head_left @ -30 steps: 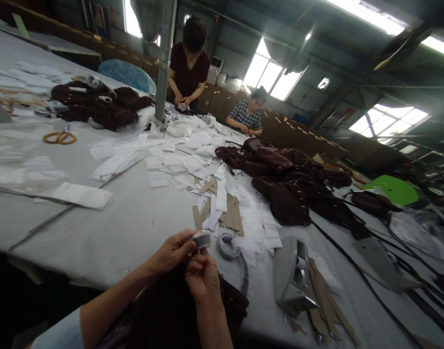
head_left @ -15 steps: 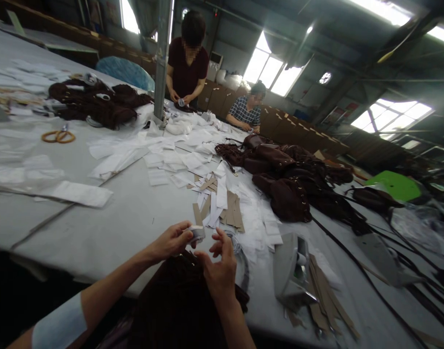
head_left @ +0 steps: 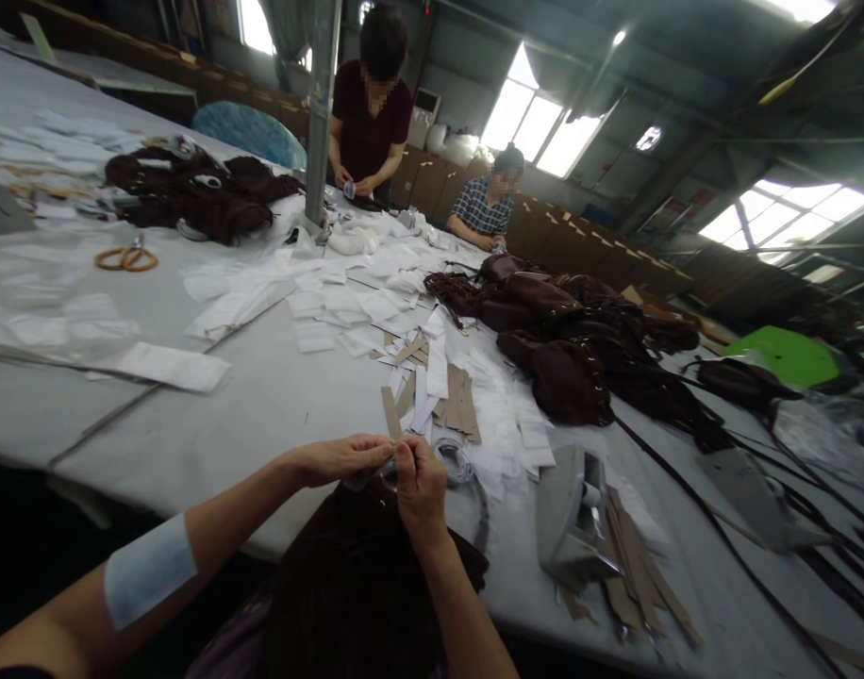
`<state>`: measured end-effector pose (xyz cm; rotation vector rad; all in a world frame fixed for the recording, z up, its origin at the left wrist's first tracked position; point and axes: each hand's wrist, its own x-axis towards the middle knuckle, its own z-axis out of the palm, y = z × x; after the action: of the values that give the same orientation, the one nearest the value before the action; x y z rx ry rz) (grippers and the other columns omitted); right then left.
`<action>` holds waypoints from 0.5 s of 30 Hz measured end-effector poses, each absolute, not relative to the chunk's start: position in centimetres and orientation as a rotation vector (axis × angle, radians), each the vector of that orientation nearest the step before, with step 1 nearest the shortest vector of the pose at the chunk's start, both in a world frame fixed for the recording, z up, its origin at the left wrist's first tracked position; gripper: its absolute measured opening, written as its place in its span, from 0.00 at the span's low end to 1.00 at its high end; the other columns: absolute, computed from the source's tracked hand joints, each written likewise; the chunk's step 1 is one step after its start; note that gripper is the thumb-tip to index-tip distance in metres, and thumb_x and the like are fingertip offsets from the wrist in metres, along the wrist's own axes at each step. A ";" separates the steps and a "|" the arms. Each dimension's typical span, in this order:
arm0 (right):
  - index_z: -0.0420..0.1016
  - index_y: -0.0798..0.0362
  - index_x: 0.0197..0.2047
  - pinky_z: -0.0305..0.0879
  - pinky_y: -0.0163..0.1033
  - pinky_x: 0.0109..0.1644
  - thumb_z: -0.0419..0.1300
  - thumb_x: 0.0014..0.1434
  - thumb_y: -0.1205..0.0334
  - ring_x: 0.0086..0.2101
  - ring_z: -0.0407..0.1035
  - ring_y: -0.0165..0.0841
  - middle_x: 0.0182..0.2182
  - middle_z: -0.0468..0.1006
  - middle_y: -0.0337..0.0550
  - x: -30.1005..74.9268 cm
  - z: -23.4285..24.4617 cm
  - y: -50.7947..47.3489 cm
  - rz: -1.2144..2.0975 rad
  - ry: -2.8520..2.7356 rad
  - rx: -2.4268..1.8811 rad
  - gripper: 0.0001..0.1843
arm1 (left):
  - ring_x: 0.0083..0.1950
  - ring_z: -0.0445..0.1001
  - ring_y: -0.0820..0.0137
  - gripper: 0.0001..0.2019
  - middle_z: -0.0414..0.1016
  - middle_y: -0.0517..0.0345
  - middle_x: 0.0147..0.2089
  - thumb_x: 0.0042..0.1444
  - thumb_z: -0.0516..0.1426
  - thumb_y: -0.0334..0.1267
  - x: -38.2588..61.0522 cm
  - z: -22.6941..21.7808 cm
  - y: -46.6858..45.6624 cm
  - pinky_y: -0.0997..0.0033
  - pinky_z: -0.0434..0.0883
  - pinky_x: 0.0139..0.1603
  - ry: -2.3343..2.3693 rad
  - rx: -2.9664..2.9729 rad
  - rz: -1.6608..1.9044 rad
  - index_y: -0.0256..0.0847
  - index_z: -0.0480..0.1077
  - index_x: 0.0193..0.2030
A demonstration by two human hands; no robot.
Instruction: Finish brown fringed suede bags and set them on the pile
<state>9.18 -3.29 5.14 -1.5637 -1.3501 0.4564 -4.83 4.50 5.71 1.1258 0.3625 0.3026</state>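
My left hand (head_left: 343, 459) and my right hand (head_left: 419, 483) meet at the near edge of the grey table (head_left: 220, 415). Both are closed around a small grey tape roll (head_left: 384, 469) pinched between their fingertips, mostly hidden by the fingers. Under the hands lies a dark brown suede bag (head_left: 365, 585), hanging over the table edge toward me. A white patch (head_left: 149, 569) is stuck on my left forearm. A coil of grey strap (head_left: 455, 464) lies just right of my hands.
A grey tape dispenser (head_left: 570, 519) stands to the right. White slips and brown card strips (head_left: 432, 391) are strewn mid-table. Brown bags are piled at right (head_left: 566, 349) and far left (head_left: 191, 193). Orange scissors (head_left: 126, 256) lie left. Two people (head_left: 371, 113) work at the far side beside a post (head_left: 320, 113).
My right hand had opened away from the roll half a second ago; now it has closed back onto it, fingertips against my left hand. The view has shifted slightly.
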 end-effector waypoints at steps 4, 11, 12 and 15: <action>0.70 0.51 0.31 0.59 0.35 0.36 0.48 0.64 0.49 0.28 0.66 0.31 0.25 0.72 0.38 8.9 5.2 -3.1 0.491 -1.268 -1.568 0.18 | 0.29 0.70 0.75 0.21 0.72 0.54 0.36 0.53 0.58 0.54 -4.9 5.4 4.6 0.78 0.65 0.28 0.353 1.057 0.247 0.38 0.71 0.43; 0.71 0.52 0.31 0.60 0.35 0.34 0.45 0.65 0.49 0.28 0.66 0.31 0.24 0.70 0.38 8.4 4.7 -1.9 0.545 -1.189 -1.568 0.22 | 0.21 0.59 0.82 0.18 0.67 0.58 0.29 0.54 0.59 0.51 -4.5 4.8 3.8 0.82 0.54 0.20 0.367 0.863 0.396 0.34 0.68 0.37; 0.72 0.52 0.32 0.60 0.35 0.35 0.46 0.64 0.49 0.28 0.66 0.31 0.24 0.71 0.38 8.2 5.0 -2.0 0.536 -1.177 -1.565 0.21 | 0.21 0.59 0.82 0.19 0.67 0.58 0.29 0.54 0.60 0.51 -4.5 4.7 3.7 0.82 0.53 0.20 0.374 0.851 0.411 0.33 0.68 0.36; 0.75 0.50 0.38 0.63 0.38 0.43 0.58 0.59 0.52 0.34 0.67 0.33 0.32 0.74 0.40 7.2 6.5 -2.9 0.496 -1.063 -1.488 0.11 | 0.21 0.55 0.83 0.20 0.65 0.60 0.27 0.53 0.59 0.52 -4.9 4.6 3.7 0.82 0.50 0.19 0.424 0.868 0.460 0.34 0.68 0.37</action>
<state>7.21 -2.89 6.50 -1.4883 -1.0628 0.4963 -4.93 3.69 4.58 0.8681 0.4242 0.4598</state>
